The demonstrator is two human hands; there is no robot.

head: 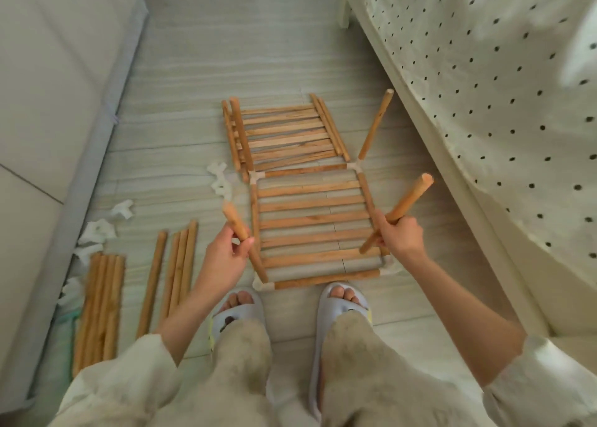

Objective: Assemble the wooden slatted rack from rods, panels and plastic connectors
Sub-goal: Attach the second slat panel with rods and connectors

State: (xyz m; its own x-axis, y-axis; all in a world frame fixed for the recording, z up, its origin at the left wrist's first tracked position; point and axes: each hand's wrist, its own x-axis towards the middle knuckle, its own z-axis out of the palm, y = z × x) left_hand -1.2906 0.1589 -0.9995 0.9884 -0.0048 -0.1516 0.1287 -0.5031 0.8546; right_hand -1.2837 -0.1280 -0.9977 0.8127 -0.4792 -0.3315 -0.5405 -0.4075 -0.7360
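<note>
A slatted panel (315,223) is laid flat on the floor (200,71) just ahead of the slippered feet (237,310), framed by rods and white connectors so that uprights can be stood at its corners. One upright rod (376,124) is already seated in the far right connector (355,166). A rod (245,244) is gripped by the left hand (226,258), fingers curled round it, its foot at the near left connector (260,284), apparently being pressed home. Another rod (399,211) is clasped in the right hand (400,236), aimed at the near right corner. Spare panels (287,132) are stacked beyond; loose rods (100,304) and connectors (97,232) are kept within reach at the left.
</note>
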